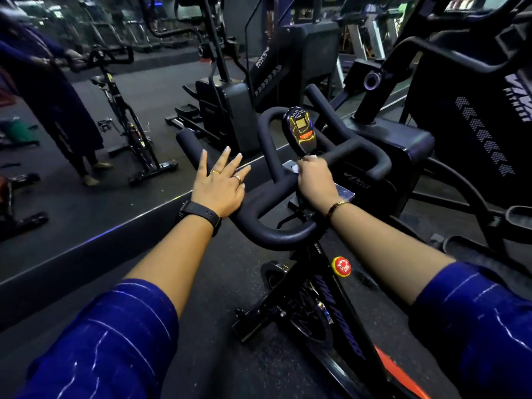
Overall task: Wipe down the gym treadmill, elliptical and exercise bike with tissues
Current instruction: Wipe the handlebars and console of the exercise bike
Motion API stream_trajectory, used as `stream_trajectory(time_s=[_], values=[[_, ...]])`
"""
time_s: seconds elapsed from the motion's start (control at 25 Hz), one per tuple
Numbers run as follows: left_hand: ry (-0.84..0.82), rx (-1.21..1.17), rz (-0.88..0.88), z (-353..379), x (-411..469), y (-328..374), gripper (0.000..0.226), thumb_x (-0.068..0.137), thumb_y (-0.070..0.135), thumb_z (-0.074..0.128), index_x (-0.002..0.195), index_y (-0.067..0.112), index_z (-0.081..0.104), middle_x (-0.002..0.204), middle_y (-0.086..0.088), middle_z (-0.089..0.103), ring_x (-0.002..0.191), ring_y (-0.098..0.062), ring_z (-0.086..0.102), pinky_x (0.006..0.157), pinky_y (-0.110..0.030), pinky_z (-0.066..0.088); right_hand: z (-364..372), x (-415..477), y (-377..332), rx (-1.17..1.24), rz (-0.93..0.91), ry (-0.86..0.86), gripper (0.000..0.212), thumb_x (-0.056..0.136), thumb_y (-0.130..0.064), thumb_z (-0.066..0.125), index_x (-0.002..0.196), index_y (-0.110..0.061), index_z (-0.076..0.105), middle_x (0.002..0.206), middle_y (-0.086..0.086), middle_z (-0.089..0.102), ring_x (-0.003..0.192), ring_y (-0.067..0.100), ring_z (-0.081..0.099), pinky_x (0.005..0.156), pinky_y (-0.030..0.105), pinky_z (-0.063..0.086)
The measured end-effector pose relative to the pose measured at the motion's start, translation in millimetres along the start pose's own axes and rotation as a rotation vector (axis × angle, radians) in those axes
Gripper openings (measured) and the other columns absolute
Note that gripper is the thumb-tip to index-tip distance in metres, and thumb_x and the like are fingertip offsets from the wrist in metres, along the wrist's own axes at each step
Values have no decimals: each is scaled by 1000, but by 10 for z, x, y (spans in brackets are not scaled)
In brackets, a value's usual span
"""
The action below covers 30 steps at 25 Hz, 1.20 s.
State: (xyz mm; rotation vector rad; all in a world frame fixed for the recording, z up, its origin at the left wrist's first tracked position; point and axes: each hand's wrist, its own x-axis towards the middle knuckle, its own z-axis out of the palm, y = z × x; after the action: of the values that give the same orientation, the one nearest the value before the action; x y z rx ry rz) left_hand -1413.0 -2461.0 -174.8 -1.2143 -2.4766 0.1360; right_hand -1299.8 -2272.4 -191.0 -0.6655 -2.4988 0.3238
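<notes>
Exercise bike stands in the middle of the scene on the dark floor, its black looped handlebar reaching toward the far side. A small console with a lit screen rises from the far middle of the bar. A red knob sits on the frame below the near loop.

The left hand lies flat on the left arm of the handlebar, fingers straight and spread, gripping nothing (two rings show on the fingers and a black watch on the wrist). The right hand is curled on the middle of the bar, just near of the console's foot, and holds a white tissue pressed against the bar. Only a corner of the tissue peeks out at the left of the knuckles. A thin gold bracelet circles that wrist. Both forearms come out of blue sleeves.

A wall mirror fills the left side and reflects the person and the bike. A larger black machine stands to the right, beyond the bike.
</notes>
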Motion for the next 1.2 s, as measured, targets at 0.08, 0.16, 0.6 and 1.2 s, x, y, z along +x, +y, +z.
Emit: stream_trajectory(time_s=[0.08, 0.16, 0.6, 1.2], values=[[13, -5, 9, 18, 79, -77, 51, 103, 39, 27, 154, 37, 23, 164, 10, 11, 151, -16, -8, 114, -56, -17, 70, -124, -156, 18, 48, 14, 17, 86, 1, 45, 90, 0, 61, 102, 20, 57, 92, 36, 55, 78, 37, 43], [27, -70, -8, 57, 95, -54, 51, 101, 41, 33, 151, 37, 30, 162, 11, 18, 151, -18, -5, 115, -55, -15, 144, -256, -343, 64, 128, 6, 16, 93, -6, 41, 100, -7, 55, 108, 13, 52, 92, 35, 55, 69, 32, 30], [177, -223, -92, 174, 131, 18, 45, 95, 38, 42, 138, 37, 52, 153, 14, 39, 151, -19, 8, 116, -50, -14, 102, -1072, -1149, 64, -134, -125, 45, 88, 1, 47, 130, -13, 56, 126, 5, 55, 102, 31, 58, 76, 40, 47], [275, -288, -71, 200, 92, -10, 39, 96, 36, 43, 131, 32, 62, 144, 10, 52, 146, -20, 27, 116, -48, -13, 250, -1560, -613, -101, -538, 71, 37, 99, -12, 39, 127, -4, 61, 136, 11, 56, 127, 27, 53, 105, 43, 43]])
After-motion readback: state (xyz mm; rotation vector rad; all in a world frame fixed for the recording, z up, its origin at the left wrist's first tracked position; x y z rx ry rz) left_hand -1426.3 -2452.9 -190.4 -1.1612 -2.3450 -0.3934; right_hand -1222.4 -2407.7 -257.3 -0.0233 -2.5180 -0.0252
